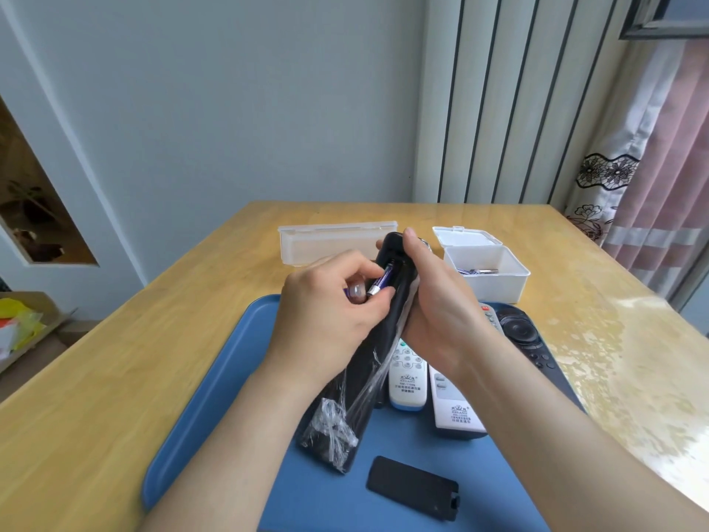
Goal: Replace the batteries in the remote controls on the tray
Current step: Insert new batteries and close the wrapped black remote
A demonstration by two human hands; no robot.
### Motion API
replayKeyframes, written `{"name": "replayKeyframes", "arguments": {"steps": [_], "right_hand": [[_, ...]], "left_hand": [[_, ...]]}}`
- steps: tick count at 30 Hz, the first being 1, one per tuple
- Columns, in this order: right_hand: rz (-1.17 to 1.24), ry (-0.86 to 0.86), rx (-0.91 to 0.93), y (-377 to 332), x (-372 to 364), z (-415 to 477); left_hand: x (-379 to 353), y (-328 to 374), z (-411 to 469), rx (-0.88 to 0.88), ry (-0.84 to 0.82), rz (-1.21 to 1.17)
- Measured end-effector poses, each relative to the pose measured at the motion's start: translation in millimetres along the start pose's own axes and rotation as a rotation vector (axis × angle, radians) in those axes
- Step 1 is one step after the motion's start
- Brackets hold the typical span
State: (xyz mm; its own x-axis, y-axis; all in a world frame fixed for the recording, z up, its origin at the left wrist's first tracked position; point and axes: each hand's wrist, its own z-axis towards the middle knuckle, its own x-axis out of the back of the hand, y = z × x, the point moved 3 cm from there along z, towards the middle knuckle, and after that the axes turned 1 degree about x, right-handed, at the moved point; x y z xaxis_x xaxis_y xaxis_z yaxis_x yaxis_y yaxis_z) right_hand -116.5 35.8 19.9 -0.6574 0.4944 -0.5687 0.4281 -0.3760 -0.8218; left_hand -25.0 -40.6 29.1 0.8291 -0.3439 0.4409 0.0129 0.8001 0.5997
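My right hand [433, 301] grips the upper end of the black remote [358, 378], holding it back up and tilted over the blue tray [215, 397]. My left hand [326, 309] pinches a purple battery [380, 282] at the open compartment. The black battery cover [412, 487] lies on the tray; more batteries sit in the white box [487, 286] on the bench [115, 359].

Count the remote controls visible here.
4: black plastic-wrapped remote, held; white blue-ended remote, white grey-edged remote, dark round-pad remote on the blue plastic tray. The right hand may hide more.
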Motion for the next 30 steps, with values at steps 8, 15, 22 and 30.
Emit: {"name": "replayKeyframes", "arguments": {"steps": [8,15,22,30], "right_hand": [[-0.002,-0.031,0.027,-5.4,-5.7,-2.6],[-0.008,-0.060,0.055,-7.1,-9.3,-5.9],[-0.071,-0.098,0.091,-8.4,-12.0,-10.4],[-0.093,-0.094,0.073,-7.7,-8.9,-9.3]], "left_hand": [[-7.1,-11.6,-0.9,0.550,-0.151,-0.734],[-2.7,-8.4,0.5,0.571,-0.171,-0.792],[0.3,-8.4,2.2,0.499,-0.122,-0.705],[-2.4,-4.1,1.1,0.469,-0.117,-0.677]]}}
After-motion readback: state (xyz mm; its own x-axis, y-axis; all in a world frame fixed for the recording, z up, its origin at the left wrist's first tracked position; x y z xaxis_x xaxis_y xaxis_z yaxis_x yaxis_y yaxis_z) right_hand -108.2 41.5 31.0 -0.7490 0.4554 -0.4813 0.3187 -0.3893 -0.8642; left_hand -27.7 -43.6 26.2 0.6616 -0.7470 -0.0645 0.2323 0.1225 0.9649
